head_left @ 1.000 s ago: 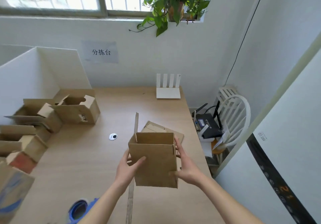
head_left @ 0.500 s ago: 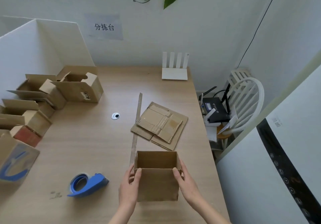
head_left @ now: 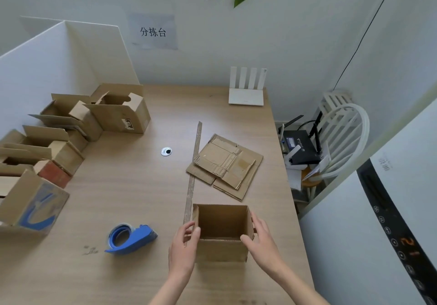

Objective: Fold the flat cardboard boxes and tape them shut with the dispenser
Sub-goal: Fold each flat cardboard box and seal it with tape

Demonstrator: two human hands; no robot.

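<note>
A small brown cardboard box stands on the wooden table near its front edge, its top open toward me. My left hand grips the box's left wall, thumb at the rim. My right hand holds the right wall, thumb hooked over the near rim. A blue tape dispenser lies on the table to the left of the box, apart from both hands. Flat unfolded cardboard boxes are stacked behind the box.
A long thin wooden strip lies from mid-table down to the box's left side. Several folded open boxes line the left edge by a white partition. A white router stands at the back. A round grommet sits mid-table.
The box came down from mid-air to the table near the front edge. My view tilted down, bringing the flat cardboard stack and tape dispenser fully into sight.
</note>
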